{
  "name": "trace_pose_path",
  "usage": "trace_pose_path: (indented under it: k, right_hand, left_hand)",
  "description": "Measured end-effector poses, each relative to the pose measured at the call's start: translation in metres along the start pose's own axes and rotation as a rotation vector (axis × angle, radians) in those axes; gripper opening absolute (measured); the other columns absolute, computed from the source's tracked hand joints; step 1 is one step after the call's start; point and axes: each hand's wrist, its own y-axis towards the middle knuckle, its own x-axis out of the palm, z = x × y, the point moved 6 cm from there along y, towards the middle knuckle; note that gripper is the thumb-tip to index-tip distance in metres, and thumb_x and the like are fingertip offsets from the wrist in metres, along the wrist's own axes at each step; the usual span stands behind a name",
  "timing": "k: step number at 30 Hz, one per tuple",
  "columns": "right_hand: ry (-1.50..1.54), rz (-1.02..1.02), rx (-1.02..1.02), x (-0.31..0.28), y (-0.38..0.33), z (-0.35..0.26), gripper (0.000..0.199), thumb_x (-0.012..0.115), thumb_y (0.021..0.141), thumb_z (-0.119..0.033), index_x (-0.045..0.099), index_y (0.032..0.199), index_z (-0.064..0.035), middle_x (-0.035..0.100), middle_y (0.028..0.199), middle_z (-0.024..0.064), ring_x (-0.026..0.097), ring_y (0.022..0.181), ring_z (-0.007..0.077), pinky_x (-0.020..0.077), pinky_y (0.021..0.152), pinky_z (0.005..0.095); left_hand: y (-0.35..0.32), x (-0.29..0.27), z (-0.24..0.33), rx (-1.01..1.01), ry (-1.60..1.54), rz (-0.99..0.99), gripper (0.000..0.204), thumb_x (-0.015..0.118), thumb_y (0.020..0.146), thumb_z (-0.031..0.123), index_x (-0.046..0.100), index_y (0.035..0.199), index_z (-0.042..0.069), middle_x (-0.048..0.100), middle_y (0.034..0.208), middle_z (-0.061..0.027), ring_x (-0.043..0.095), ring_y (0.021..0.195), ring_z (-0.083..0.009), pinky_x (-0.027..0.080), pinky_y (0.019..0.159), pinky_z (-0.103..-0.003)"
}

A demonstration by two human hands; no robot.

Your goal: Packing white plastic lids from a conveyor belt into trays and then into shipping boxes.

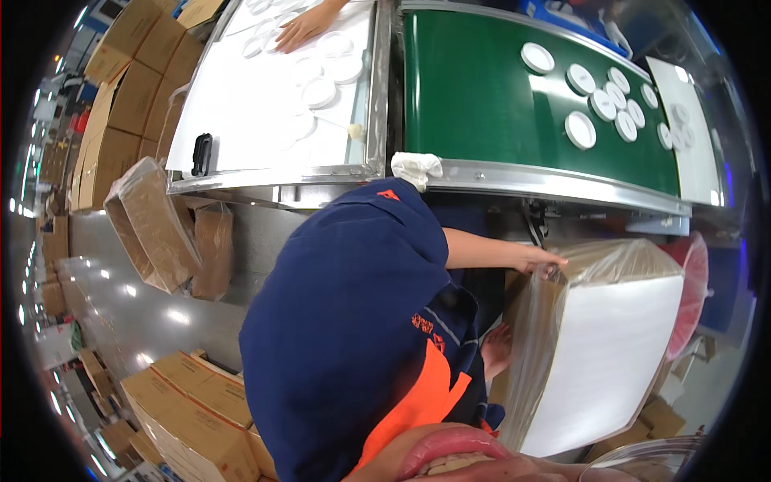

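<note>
A large cardboard box [618, 273] stands at my right, lined with clear plastic; a white sheet-like surface [602, 361] fills its side toward the lower right. My left hand [536, 259] is closed over the box's near upper corner, with the plastic bunched at the fingertips. Lower down, my right hand [496, 351] rests by the side of the same box, its visible fingers stretched out; part of it is hidden by my clothing. Navy sleeve and orange trim [418, 402] cover much of the middle.
Several white round lids [580, 130] lie on the green conveyor belt [466, 88]. Another person's hand [305, 30] reaches over more lids on the white table [241, 120]. A white cloth [416, 167] hangs at the conveyor corner. Cartons [193, 418] stand behind; an open carton [152, 225] leans left.
</note>
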Motion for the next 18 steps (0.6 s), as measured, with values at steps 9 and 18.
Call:
trace_pose_path:
  k: [9,18]
  right_hand:
    - [-0.113,-0.068,0.020,-0.046,0.010,-0.001,0.047,0.050,0.094,-0.020,0.039,0.131,0.0060,0.030,0.147,0.0201,0.030,0.136,0.0327,0.0317,0.109,0.0450]
    - [0.075,0.006,0.012,0.003,0.013,0.031,0.050,0.056,0.091,-0.019,0.036,0.130,0.0044,0.027,0.148,0.0211,0.030,0.137,0.0325,0.0314,0.108,0.0444]
  left_hand:
    - [0.044,-0.040,-0.017,-0.063,-0.373,0.104,0.026,0.071,0.082,0.038,0.058,0.072,0.017,0.054,0.060,0.0040,0.053,0.056,-0.0094,0.042,0.053,-0.029]
    - [0.071,-0.056,-0.008,-0.099,-1.098,-0.022,0.018,0.048,0.087,0.007,0.064,0.095,0.005,0.069,0.085,-0.0092,0.067,0.067,-0.0222,0.053,0.050,-0.033]
